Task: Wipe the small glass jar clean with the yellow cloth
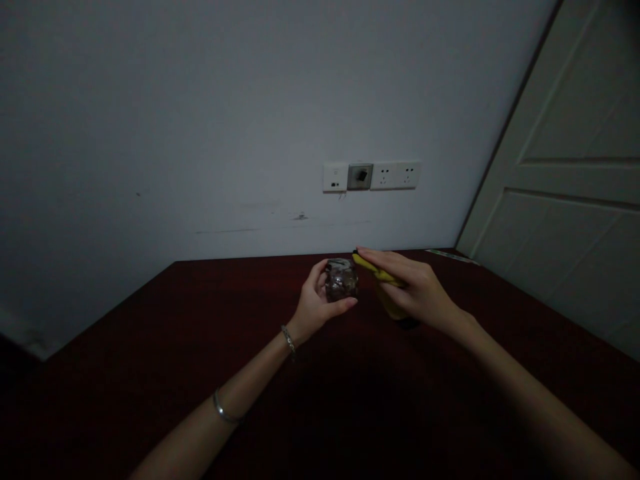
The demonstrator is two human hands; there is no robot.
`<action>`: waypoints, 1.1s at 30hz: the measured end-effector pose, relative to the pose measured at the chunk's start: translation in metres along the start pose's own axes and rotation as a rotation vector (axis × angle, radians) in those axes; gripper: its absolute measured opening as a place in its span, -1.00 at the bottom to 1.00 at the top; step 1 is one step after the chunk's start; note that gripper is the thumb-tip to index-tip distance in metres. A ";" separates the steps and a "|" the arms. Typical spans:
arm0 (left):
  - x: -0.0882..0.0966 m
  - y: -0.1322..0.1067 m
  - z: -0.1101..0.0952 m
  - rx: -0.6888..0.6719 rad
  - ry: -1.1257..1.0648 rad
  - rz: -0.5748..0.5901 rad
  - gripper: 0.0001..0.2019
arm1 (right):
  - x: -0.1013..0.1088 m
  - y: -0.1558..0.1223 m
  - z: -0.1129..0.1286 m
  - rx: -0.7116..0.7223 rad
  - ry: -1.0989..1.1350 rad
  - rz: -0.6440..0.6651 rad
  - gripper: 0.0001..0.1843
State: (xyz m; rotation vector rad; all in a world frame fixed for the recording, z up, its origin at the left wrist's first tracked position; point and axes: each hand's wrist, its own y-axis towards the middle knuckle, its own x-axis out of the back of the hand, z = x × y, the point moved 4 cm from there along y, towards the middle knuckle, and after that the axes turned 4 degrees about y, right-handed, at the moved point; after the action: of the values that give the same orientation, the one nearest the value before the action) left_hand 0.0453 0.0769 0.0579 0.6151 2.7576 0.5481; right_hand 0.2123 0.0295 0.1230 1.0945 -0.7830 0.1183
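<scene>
A small, rounded, clear glass jar (342, 280) with a shiny patterned surface is gripped by my left hand (320, 293), fingers behind it and thumb along its lower front. What is inside the jar is too dark to make out. Just to the right, my right hand (413, 283) is closed on a yellow cloth (393, 308) with dark edges, part of it hanging below the palm. The cloth's upper tip is close to the jar's rim; whether they touch I cannot tell.
Beneath both hands is a dark red tabletop (225, 320) against a pale wall (225, 120). Wall sockets and a switch (373, 177) sit above its back edge. A white panelled door (570, 220) stands at the right, and a thin patterned strip (453, 256) lies at the back right.
</scene>
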 end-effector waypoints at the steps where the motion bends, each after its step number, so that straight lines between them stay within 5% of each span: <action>1: -0.001 0.000 -0.001 -0.002 0.003 0.020 -0.18 | -0.002 0.000 -0.002 -0.019 0.003 -0.002 -0.28; 14: 0.013 0.007 0.012 -0.061 0.064 -0.056 -0.26 | -0.016 -0.004 0.010 0.103 -0.033 0.220 -0.28; 25: 0.013 0.005 0.015 -0.030 0.104 -0.022 -0.18 | -0.025 -0.007 -0.007 -0.086 -0.052 0.076 -0.23; 33: 0.013 0.006 0.016 -0.049 0.136 -0.001 -0.21 | -0.023 -0.004 0.003 0.034 -0.038 0.177 -0.14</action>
State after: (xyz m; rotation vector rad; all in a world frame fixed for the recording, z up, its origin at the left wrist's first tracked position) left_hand 0.0413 0.0923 0.0439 0.5860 2.8600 0.6795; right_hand 0.1957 0.0316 0.1058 1.0608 -0.9142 0.2618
